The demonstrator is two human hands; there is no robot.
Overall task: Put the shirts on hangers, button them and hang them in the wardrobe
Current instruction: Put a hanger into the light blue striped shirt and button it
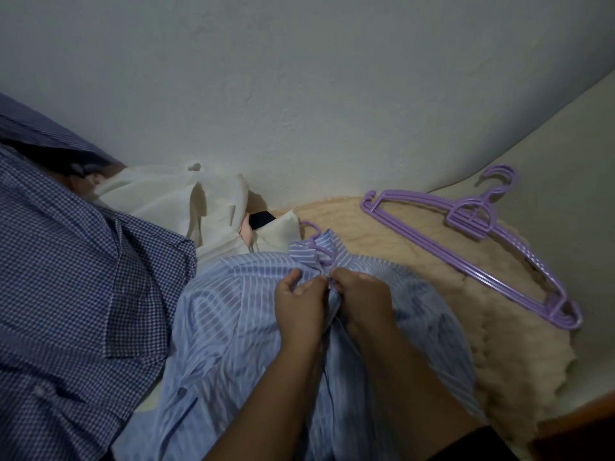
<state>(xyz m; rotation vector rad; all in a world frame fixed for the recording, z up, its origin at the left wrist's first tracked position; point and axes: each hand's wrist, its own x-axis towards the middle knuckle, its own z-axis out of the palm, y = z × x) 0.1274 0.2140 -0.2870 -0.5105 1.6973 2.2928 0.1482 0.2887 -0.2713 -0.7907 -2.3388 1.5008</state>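
**Buttoning at the collar**

Where the light blue white-striped cotton shirt lies on the cream fleecy blanket, on a purple plastic hanger: left hand and right hand together, both pinching its front placket below the collar. Beside it, stacked spare purple plastic hangers.

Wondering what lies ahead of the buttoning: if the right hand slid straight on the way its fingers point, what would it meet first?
Probably the left hand: the right hand points left and slightly up at the striped shirt placket, fingertips nearly touching. Past that, the collar and hanger hook.
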